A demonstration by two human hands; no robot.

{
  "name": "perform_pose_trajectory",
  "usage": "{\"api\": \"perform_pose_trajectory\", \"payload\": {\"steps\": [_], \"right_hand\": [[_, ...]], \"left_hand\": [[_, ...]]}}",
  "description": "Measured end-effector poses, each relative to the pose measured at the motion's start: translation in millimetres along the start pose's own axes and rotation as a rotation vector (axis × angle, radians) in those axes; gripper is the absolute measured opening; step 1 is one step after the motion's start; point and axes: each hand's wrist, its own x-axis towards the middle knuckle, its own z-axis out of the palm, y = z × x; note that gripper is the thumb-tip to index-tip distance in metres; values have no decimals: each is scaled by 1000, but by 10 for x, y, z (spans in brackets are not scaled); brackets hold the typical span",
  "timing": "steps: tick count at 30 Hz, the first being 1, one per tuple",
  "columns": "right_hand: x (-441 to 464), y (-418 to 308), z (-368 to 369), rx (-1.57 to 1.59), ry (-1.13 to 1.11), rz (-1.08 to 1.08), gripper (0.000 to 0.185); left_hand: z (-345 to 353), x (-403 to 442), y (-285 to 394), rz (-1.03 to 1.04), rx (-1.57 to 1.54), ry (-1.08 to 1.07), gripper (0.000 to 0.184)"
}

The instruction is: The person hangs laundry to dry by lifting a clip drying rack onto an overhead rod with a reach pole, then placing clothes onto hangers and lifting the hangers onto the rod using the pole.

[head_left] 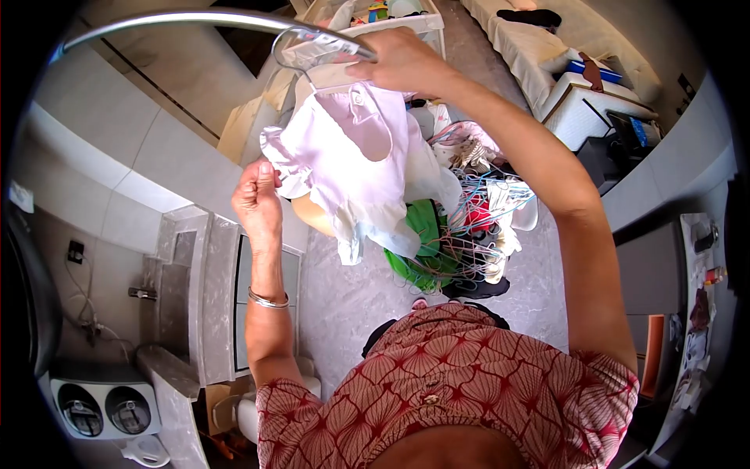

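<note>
A pale pink, ruffled child's garment (pixel 336 148) hangs in front of me on a hanger (pixel 301 69), whose hook reaches up to a curved metal rail (pixel 211 17). At its left side, my left hand (pixel 259 191) is closed, thumb and fingers pinching the edge of the frilled sleeve. My right hand (pixel 406 62) is raised at the rail's near end, just above the garment's other shoulder. Its fingers are curled, and what they grip is hidden from view. A whitish lower layer (pixel 355 234) of the garment hangs loose.
Below lies a pile of wire hangers (pixel 484 199) with clothes and a green bag (pixel 422 234) on the grey floor (pixel 336 313). A white bin (pixel 430 35) with items stands at the back. A covered sofa (pixel 508 47) is at the right, a speaker-like box (pixel 105 408) at lower left.
</note>
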Motion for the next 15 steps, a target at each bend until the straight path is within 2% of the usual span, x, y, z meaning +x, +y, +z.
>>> {"api": "perform_pose_trajectory", "payload": {"steps": [2, 4, 6, 8, 10, 12, 15], "right_hand": [[7, 91, -40, -37, 48, -24, 25], [9, 142, -132, 8, 6, 124, 26], [35, 242, -142, 47, -6, 151, 26], [31, 278, -88, 274, 6, 199, 23], [-30, 238, -99, 304, 24, 212, 19], [-61, 225, -89, 669, -111, 478, 20], [-100, 118, -21, 785, -103, 351, 12]], "left_hand": [[-113, 6, -30, -34, 12, 23, 16], [-208, 2, -41, -74, -33, 43, 15], [-293, 9, -95, -85, 41, 66, 14], [-315, 4, -116, -87, 28, 72, 14], [-337, 11, -123, -89, -12, 56, 14], [-344, 16, -119, -84, -15, 48, 14], [-320, 18, -123, -72, -34, 33, 15]]}}
